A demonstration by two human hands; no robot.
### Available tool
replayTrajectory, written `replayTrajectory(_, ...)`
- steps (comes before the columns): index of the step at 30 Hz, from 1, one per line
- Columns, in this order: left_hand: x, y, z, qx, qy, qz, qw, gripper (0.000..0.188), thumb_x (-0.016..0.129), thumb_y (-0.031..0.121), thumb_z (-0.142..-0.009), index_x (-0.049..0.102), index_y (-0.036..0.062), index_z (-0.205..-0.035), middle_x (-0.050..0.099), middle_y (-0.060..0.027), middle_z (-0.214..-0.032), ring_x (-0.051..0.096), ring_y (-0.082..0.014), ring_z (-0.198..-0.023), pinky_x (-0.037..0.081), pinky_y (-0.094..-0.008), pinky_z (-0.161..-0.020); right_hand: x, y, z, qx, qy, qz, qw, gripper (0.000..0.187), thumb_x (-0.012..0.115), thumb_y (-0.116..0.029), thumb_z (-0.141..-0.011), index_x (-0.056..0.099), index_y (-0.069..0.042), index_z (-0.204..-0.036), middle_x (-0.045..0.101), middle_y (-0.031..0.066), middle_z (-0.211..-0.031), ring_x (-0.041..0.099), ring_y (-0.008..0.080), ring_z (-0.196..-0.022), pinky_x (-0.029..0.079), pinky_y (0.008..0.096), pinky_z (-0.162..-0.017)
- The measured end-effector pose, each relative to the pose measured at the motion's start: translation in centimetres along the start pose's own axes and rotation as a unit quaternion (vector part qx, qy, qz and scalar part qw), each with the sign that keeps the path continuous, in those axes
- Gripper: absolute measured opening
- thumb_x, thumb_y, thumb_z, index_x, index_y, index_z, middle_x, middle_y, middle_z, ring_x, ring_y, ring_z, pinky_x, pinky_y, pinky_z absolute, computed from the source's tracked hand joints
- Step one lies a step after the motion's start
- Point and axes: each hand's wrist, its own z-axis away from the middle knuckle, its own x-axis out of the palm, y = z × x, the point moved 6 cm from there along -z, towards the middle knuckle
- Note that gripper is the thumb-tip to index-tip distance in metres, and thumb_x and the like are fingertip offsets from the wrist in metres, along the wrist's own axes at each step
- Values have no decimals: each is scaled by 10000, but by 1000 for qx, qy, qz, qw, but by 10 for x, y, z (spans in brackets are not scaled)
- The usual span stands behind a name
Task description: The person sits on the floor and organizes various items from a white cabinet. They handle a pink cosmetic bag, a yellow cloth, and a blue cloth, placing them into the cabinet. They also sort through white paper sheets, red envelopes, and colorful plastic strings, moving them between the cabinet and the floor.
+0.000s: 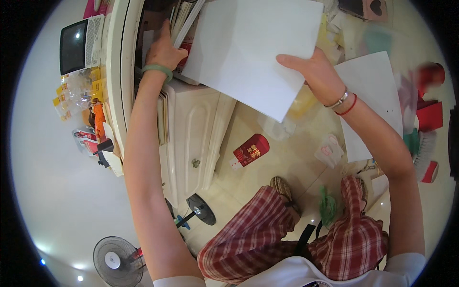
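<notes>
A large white sheet of paper [253,52] slants across the top middle. My right hand [322,76] grips its right edge, thumb on top and the other fingers hidden beneath. My left hand [165,51] reaches into an open drawer or compartment of the cream cabinet [193,129], its index finger stretched and its thumb apart. Beside that hand, a row of upright books or papers [184,21] stands in the compartment, with a red item [185,48] near the thumb. The left edge of the white sheet rests close to these books.
On the tiled floor lie a red envelope [252,150], another white sheet [373,105], a green plastic string bundle [327,206] and a brush [423,150]. A fan [118,260] stands lower left. Packets [79,93] and a dark-screened device [74,46] lie beyond the cabinet's left side.
</notes>
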Motion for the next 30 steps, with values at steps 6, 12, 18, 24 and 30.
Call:
replayTrajectory(6, 1, -5, -4, 9, 16, 10, 1000, 931, 672, 192, -688, 190, 138, -1483, 623, -260, -1092, 620, -402, -984, 496, -436, -895, 45, -15, -26, 48, -20, -39, 998, 310, 606, -171, -813, 593, 83, -990, 662, 135, -917, 678, 219, -743, 568, 343, -606)
replayTrajectory(12, 5, -8, 2, -2, 0, -33, 999, 911, 674, 179, -694, 208, 136, -1476, 631, -252, -1065, 625, -393, -977, 504, -435, -884, 97, -13, -77, 55, -17, -91, 994, 273, 579, -112, -809, 602, 113, -963, 666, 196, -954, 692, 298, -762, 584, 342, -644)
replayTrajectory(18, 0, 27, -14, 68, 34, -7, 997, 945, 729, 191, -685, 224, 125, -1481, 584, -271, -1185, 604, -409, -1029, 483, -436, -913, 114, 52, -203, -100, -96, 24, 990, 283, 616, -79, -824, 532, 104, -1022, 621, 179, -963, 680, 323, -822, 589, 376, -662)
replayTrajectory(24, 11, -13, 11, -5, 2, -15, 1000, 933, 714, 194, -691, 222, 141, -1483, 561, -273, -1219, 607, -399, -1024, 485, -435, -910, 138, 12, -115, 106, -81, -25, 991, 353, 622, -90, -843, 475, 100, -1101, 595, 174, -1050, 638, 274, -940, 557, 336, -768)
replayTrajectory(30, 22, 33, 6, -35, -13, -95, 995, 929, 653, 331, -744, 124, 210, -1498, 403, -195, -1361, 535, -423, -1136, 464, -498, -914, 120, 49, -125, 60, -66, -176, 980, 299, 601, -103, -818, 571, 48, -1074, 610, 162, -987, 619, 251, -842, 537, 353, -744)
